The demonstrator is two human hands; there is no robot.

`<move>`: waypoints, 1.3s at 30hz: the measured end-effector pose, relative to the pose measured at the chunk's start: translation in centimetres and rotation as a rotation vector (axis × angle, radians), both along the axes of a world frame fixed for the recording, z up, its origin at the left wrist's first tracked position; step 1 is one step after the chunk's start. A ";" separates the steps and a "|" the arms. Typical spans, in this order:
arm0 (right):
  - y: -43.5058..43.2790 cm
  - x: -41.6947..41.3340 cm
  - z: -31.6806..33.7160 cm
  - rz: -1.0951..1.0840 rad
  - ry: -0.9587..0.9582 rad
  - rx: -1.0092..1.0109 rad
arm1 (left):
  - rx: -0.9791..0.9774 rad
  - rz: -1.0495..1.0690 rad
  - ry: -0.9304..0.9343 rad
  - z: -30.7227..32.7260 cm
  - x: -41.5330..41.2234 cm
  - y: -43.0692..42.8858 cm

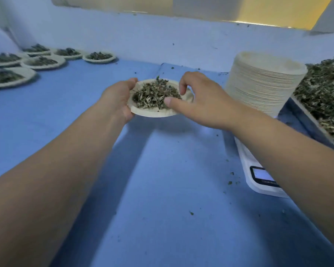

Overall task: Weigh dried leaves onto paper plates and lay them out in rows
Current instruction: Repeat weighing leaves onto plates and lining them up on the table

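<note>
A small paper plate (152, 113) heaped with dried leaves (154, 94) is held above the blue table. My left hand (120, 97) grips its left rim, thumb on top. My right hand (197, 101) is at the plate's right side, fingers curled over the leaves and thumb resting on the pile. Several filled plates (42, 62) lie in rows at the far left. A tall stack of unused plates (262, 83) stands to the right, and a metal tray of loose dried leaves (324, 97) sits beyond it.
A white digital scale (262, 178) lies under my right forearm at the right, its pan hidden. Leaf crumbs are scattered over the blue table cover (162, 180). A pale wall runs along the back.
</note>
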State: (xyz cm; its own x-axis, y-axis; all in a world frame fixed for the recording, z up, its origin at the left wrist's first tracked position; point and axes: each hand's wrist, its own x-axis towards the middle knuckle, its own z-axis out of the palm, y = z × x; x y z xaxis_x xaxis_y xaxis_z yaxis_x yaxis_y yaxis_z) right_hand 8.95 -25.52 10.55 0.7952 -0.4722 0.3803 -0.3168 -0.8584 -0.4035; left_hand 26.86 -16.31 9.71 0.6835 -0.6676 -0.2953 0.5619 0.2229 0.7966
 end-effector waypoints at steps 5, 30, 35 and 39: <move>1.0 5.6 -3.0 0.201 0.109 -0.061 | 0.152 0.172 -0.062 -1.9 6.8 2.0; -3.5 40.3 -8.3 0.130 0.147 -0.048 | 0.940 0.298 -1.165 -6.0 25.1 6.4; -4.6 44.5 -8.1 0.062 0.168 -0.044 | 1.077 0.190 -1.359 -6.7 25.1 5.8; -5.4 46.1 -8.0 -0.005 0.175 -0.018 | 1.047 0.194 -1.425 -7.1 24.9 5.7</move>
State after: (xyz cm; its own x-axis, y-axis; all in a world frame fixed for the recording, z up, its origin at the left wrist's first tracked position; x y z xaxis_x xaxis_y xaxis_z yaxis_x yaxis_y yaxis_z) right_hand 55.01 -30.90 2.56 0.8478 -0.4702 0.2453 -0.3846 -0.8635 -0.3262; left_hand 51.73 -10.66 2.58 0.8039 -0.4939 0.3313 -0.5947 -0.6757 0.4356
